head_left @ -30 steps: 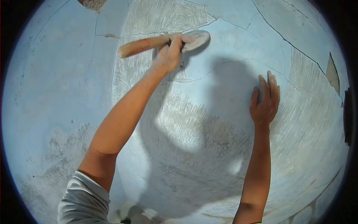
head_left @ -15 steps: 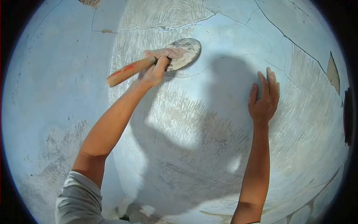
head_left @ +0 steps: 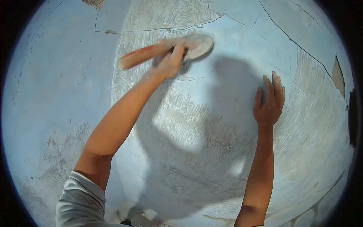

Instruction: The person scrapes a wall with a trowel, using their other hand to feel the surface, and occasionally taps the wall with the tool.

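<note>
My left hand (head_left: 172, 63) is closed around the neck of a trowel (head_left: 201, 46), close to the blade. Its rounded, plaster-stained metal blade lies against the pale blue wall (head_left: 242, 38), and its wooden handle with red marks sticks out to the left. The trowel and fingers are a little smeared by motion. On the right, my right hand (head_left: 269, 103) rests against the wall with fingers stretched upward and slightly apart, holding nothing. Around the trowel the surface is scored with many scratch marks, while smooth blue paint shows to its right.
Long cracks cross the upper wall. A patch of missing plaster (head_left: 337, 77) shows at the far right, a smaller chipped patch (head_left: 93, 3) at the top left. My shadow falls over the middle, and a dark object (head_left: 352, 119) stands at the right edge.
My left hand has swept the trowel right and slightly upward across the wall. The right hand stays in nearly the same place.
</note>
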Motion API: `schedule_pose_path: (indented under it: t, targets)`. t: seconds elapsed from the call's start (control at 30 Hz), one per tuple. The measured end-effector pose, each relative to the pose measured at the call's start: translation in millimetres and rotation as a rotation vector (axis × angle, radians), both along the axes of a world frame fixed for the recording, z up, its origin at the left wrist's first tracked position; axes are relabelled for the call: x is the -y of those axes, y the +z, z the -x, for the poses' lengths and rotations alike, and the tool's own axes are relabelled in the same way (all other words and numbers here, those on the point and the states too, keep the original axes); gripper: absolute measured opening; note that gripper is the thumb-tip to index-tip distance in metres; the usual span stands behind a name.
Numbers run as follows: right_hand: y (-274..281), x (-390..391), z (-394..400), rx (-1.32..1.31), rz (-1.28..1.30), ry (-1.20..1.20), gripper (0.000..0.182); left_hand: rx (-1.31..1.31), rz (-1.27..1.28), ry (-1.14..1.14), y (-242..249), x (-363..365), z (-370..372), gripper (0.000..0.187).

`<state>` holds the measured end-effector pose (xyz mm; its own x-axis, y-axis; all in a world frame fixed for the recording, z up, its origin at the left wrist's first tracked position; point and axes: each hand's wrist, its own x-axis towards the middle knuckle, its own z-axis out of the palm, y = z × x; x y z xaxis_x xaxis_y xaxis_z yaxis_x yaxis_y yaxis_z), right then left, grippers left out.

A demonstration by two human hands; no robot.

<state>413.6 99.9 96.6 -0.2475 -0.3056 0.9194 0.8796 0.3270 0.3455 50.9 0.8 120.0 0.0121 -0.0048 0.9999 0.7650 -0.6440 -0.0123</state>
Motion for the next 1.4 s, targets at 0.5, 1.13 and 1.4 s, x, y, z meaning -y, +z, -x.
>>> schedule_pose_path:
  t: [0.5, 1.13, 1.4]
  targets:
    - [0, 2, -3, 0.026, 0.006, 0.023, 0.037, 0.087, 0.066, -0.038, 6, -4, -14, 0.038]
    - [-2, 2, -2, 0.017, 0.014, -0.005, 0.037, 0.131, 0.273, 0.039, 4, -7, 6, 0.057]
    - [0, 5, 1, -0.002, 0.025, 0.033, 0.038, -0.089, -0.089, -0.104, -24, -13, 9, 0.039]
